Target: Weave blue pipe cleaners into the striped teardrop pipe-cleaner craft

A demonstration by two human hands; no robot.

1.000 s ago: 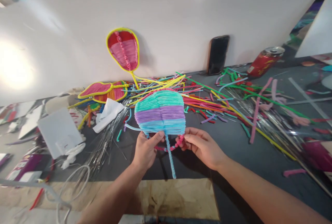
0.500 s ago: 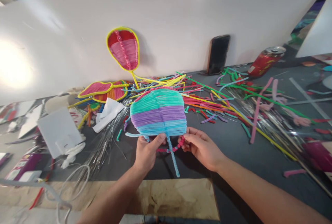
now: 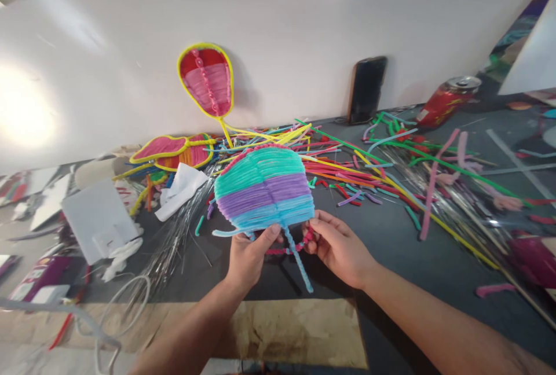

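Note:
A rounded pipe-cleaner panel (image 3: 266,190), banded teal, purple and light blue, is held up over the dark table. Pink pipe cleaner edges its upper left and also curves below its lower side. My left hand (image 3: 251,256) grips the lower edge, thumb in front and most fingers hidden behind. At the lower right corner, my right hand (image 3: 341,247) pinches the pink edging with thumb and fingers. A twisted light blue stem (image 3: 299,265) hangs down between the hands. One loose light blue end sticks out to the left.
Behind lie many coloured pipe cleaners (image 3: 347,172). A pink-and-red paddle shape (image 3: 208,85) with yellow rim leans against the white board (image 3: 286,33). A phone (image 3: 367,90) and a red can (image 3: 447,102) stand right of it. Bare wires (image 3: 174,233) and a white card (image 3: 99,219) lie left.
The panel has tilted slightly, its top shifting left and its stem swinging right. Both hands keep their hold in nearly the same place.

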